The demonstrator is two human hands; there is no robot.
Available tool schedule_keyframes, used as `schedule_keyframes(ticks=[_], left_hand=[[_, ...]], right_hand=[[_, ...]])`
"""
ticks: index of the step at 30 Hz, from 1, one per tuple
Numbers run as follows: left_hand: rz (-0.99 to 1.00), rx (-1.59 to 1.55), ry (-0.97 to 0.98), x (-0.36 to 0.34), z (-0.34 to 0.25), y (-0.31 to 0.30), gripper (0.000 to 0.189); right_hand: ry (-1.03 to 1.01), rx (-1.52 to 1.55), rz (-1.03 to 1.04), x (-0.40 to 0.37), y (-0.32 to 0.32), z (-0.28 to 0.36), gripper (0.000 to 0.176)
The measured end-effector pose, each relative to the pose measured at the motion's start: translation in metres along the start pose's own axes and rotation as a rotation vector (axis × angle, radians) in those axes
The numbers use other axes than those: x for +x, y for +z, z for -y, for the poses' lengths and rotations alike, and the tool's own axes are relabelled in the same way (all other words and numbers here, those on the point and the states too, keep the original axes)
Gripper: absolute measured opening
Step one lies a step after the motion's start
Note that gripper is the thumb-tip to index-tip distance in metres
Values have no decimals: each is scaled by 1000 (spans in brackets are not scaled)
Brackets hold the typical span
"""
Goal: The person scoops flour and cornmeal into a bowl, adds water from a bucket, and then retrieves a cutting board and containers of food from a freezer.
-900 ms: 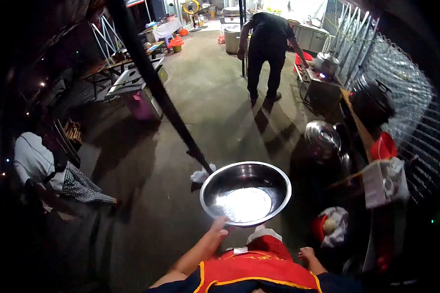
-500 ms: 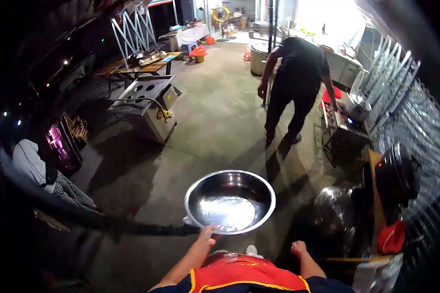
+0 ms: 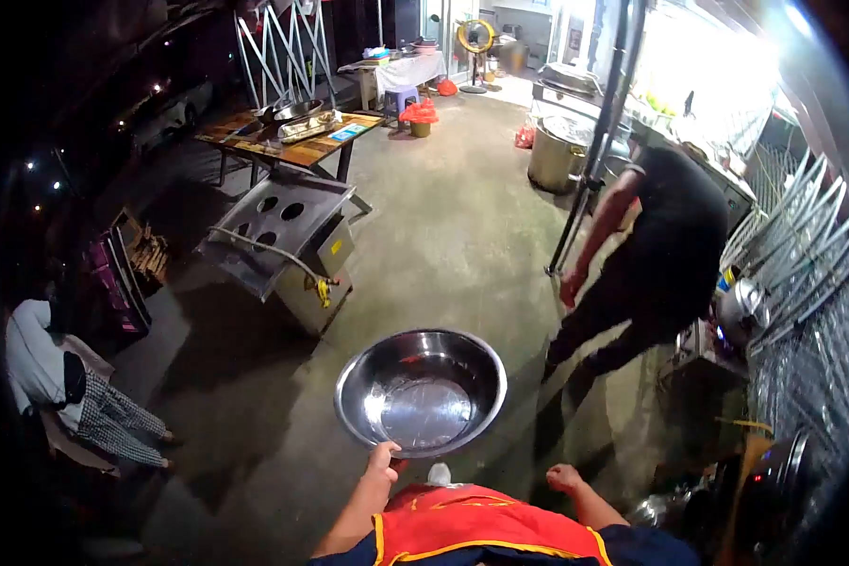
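A wide, shiny metal basin [image 3: 423,391] is held out in front of my body over the floor. My left hand [image 3: 383,458] grips its near rim, with the thumb over the edge and the fingers hidden underneath. Its inside shows bright reflections. To the right, apart from the basin, my right hand [image 3: 564,477] hangs in front of the red apron [image 3: 491,530] with its fingers curled in; nothing shows in it.
A metal stove unit [image 3: 278,236] stands ahead left, before a wooden table [image 3: 325,146]. A person in dark clothes [image 3: 674,226] bends at the right, beside a pole [image 3: 590,179] and a large pot [image 3: 555,156]. A seated person [image 3: 113,415] is at the far left.
The view has moved forward and turned, so the stove unit and wooden table look nearer. The dark-clothed person appears farther right. My left hand still holds the basin.
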State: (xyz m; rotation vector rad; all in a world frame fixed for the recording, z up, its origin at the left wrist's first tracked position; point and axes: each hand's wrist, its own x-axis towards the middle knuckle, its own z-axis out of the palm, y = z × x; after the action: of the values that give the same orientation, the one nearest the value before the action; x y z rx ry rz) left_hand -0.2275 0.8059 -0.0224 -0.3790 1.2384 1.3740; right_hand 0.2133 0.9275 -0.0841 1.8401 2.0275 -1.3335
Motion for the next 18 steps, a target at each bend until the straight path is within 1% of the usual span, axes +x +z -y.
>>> schedule_keyframes(ticks=[2, 3, 5, 6, 8, 10, 11, 14, 15, 16, 17, 18], left_hand=[[62, -1, -9, 36, -47, 40, 18], [87, -24, -5, 9, -82, 88, 15], [114, -25, -33, 72, -121, 122, 14], [127, -23, -51, 91, -143, 145, 13], [161, 8, -8, 139, -181, 187, 12], [142, 72, -56, 199, -218, 230, 12], [137, 75, -43, 213, -238, 257, 14], [161, 90, 54, 237, -306, 346, 21], [108, 127, 67, 229, -333, 381, 23], [57, 163, 84, 233, -363, 410, 25], [31, 167, 64, 253, -387, 429, 27], [73, 133, 70, 266, -407, 445, 26]], right_hand=[[29, 10, 22, 19, -36, 51, 22], [40, 20, 30, 33, -52, 79, 22], [120, 229, -14, 88, -74, 107, 22], [164, 336, -36, 113, -84, 123, 22], [42, 217, -60, 180, -102, 147, 26], [-59, 51, -23, 267, -114, 161, 31], [-215, -84, -3, 306, -127, 178, 26], [-326, -310, -53, 422, -166, 232, 31], [-288, -274, 38, 452, -189, 264, 33], [-300, -292, 25, 477, -210, 304, 33], [-321, -227, 11, 506, -232, 339, 33], [-336, -168, -1, 531, -254, 369, 33]])
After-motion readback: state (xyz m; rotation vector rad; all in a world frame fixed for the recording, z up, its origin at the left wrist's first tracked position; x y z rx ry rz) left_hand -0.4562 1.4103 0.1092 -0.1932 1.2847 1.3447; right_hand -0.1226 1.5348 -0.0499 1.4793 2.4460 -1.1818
